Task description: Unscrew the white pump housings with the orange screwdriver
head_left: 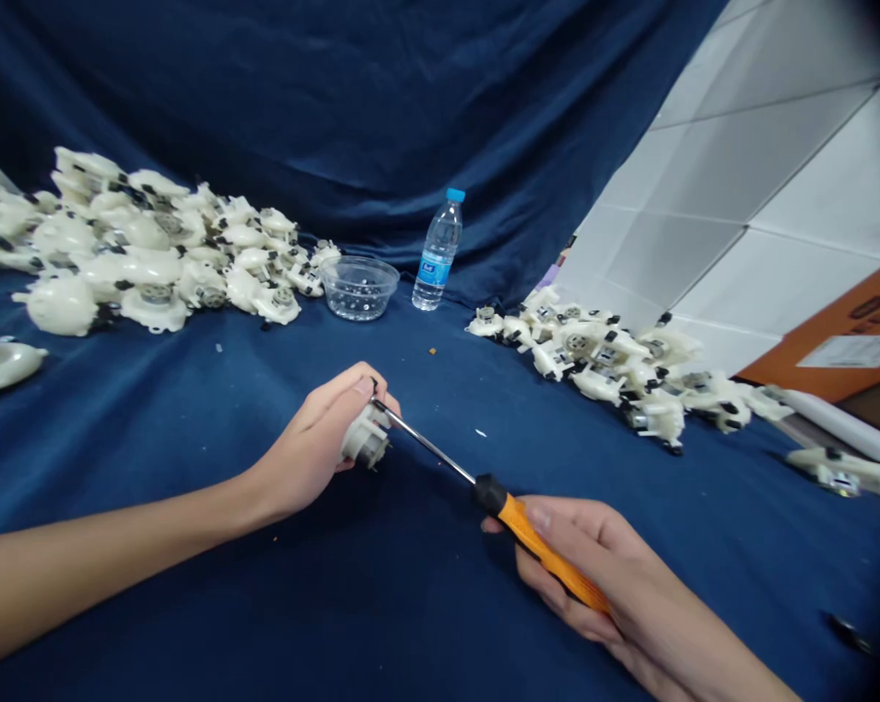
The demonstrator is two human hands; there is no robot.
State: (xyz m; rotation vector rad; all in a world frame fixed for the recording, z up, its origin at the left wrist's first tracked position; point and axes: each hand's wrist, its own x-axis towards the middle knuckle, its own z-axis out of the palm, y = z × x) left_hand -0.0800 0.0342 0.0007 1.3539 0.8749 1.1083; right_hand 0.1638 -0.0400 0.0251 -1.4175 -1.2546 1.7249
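As I watch from afar, the left hand (312, 444) has its grip pinching a white plastic assembly (366, 436) at lower centre, while the right hand (582, 565) wraps an orange-handled screwdriver (538, 546), tip touching the assembly.

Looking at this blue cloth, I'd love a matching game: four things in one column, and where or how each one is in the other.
Things:
1. Screwdriver
2. Clear plastic bowl
3. Water bottle
4. Small white plastic part

States:
A. Held in the left hand
B. Standing upright, blue cap on
C. Gripped in the right hand
D. Holding small metal bits

Pairs: 1-C, 2-D, 3-B, 4-A
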